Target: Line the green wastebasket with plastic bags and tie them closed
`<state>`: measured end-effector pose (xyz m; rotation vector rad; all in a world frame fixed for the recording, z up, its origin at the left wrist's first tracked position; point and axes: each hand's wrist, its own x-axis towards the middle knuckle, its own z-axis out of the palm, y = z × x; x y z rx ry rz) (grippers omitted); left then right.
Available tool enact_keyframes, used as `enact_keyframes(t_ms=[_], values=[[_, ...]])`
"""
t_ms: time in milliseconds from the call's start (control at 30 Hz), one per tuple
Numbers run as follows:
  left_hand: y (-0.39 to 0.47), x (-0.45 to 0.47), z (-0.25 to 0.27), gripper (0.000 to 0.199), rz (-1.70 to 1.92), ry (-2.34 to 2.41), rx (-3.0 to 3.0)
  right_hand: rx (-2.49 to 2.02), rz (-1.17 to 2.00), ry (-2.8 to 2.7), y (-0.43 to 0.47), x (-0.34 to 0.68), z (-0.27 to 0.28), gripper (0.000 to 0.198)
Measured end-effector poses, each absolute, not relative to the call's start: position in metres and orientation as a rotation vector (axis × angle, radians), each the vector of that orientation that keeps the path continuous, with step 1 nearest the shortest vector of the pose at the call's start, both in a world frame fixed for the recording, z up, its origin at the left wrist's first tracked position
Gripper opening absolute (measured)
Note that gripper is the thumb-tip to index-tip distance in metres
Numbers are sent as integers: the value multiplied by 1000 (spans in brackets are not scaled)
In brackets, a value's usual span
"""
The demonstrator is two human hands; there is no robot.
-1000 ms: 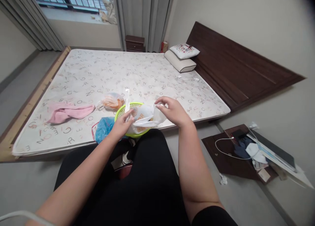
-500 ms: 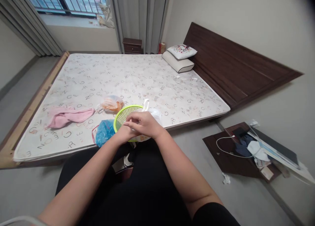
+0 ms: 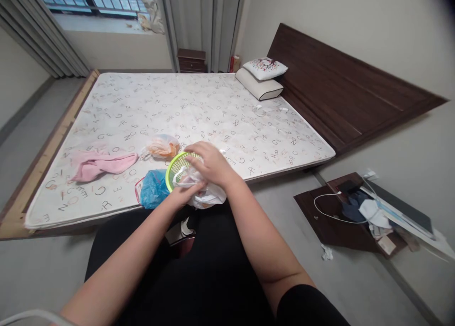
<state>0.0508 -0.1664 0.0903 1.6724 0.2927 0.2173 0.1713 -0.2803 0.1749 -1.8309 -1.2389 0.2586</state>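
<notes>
At the near edge of the mattress (image 3: 199, 103) I see both hands meeting over a white bag (image 3: 204, 198) that sits in a green basket (image 3: 175, 167). My right hand (image 3: 209, 165) lies on top of the bag, fingers curled down into the plastic and gripping it. My left hand (image 3: 185, 193) comes up from below and pinches the bag's near-left side. So the bag lies directly between the two, under the right palm and just beyond the left fingertips; the right is the one more fully on it. The bag is crumpled, thin and translucent, bulging toward me over the basket's rim, with its long axis running roughly left to right. Something pale and orange may be inside it, though the plastic and my hands hide too much to be sure.

Just left of the basket rests a blue bag (image 3: 153, 189), touching it or nearly so. An orange bag (image 3: 161, 147) lies just behind, and a pink cloth (image 3: 99, 164) farther left.
</notes>
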Motion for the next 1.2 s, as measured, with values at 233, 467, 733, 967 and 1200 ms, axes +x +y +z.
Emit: enact_keyframes(t_ms=[233,467,733,967,1200], values=[[-165,42,88,40,-30,328,1433,-2090,420,-1144,-333,219,152,15],[-155,52,87,35,82,282,1873,-2232,581,-1054,-345,224,146,12],[-149,67,76,25,49,144,2201,-1661,668,-363,-306,179,138,13],[-143,70,71,39,-20,423,1272,-1544,327,-278,-293,129,85,17],[-147,70,72,46,62,616,1006,-1930,8,-1085,-309,131,59,27]])
